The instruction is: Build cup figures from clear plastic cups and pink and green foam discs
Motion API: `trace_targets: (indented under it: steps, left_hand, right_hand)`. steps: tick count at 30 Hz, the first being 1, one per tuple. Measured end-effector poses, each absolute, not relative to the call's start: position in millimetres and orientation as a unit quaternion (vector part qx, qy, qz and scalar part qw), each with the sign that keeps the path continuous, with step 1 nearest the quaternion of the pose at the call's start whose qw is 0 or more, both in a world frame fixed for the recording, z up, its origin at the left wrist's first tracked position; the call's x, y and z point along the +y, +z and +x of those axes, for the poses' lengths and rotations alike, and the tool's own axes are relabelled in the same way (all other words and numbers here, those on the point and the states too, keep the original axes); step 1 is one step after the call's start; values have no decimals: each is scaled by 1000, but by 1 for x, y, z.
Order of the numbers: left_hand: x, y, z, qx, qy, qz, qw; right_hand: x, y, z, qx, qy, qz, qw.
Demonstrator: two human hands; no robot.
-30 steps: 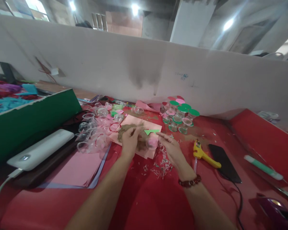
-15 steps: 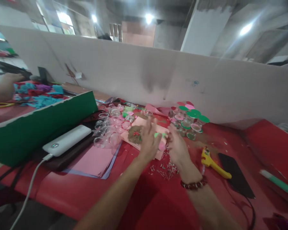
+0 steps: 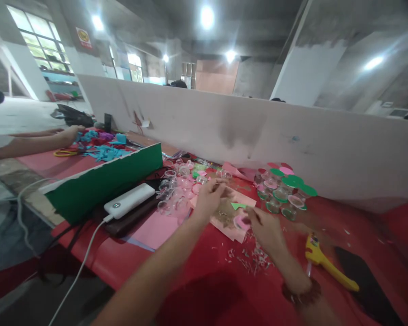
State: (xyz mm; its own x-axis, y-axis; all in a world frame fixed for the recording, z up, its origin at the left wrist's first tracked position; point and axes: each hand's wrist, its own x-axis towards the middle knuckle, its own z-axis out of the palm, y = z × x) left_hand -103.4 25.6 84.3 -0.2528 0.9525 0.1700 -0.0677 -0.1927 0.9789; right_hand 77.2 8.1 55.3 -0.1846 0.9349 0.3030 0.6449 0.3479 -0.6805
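My left hand [image 3: 209, 197] hovers over a pink paper sheet [image 3: 248, 200] on the red table [image 3: 204, 280], its fingertips pinched together on something too small to name. A loose heap of brown fibre [image 3: 226, 212] and a green paper cutout [image 3: 238, 206] lie on that sheet. My right hand [image 3: 265, 227] rests at the sheet's right edge, with its fingers closed on a small clear cup with a pink base [image 3: 240, 222]. Paper shreds [image 3: 251, 258] are scattered in front of it.
Finished cups with green and pink lids [image 3: 287, 190] stand at the back right, and empty clear cups [image 3: 172, 192] are piled at the left. A white power bank [image 3: 129, 206], green board [image 3: 105, 183], yellow glue gun [image 3: 323, 265] and black phone [image 3: 365, 285] lie around. Another person's arm [image 3: 37, 141] reaches over blue scraps [image 3: 102, 151].
The view has swung up and to the left. My left hand rose off the brown heap and pinched shut. My right hand stayed beside the pink-based cup.
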Motion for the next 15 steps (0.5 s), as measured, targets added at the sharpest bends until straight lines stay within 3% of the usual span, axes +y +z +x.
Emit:
trace_targets:
  steps: [3,8,15]
  left_hand:
    - [47,80,-158,563,599,467,326]
    - [95,80,-229,683,506,486,203]
    - [168,62,-230,743,320,562,172]
  right_hand:
    - [-12,43,115,-704,188,-591,347]
    - [-30,5,147,-651,115,-568,489]
    - [-32,-21,154,-665,-22,-549,506]
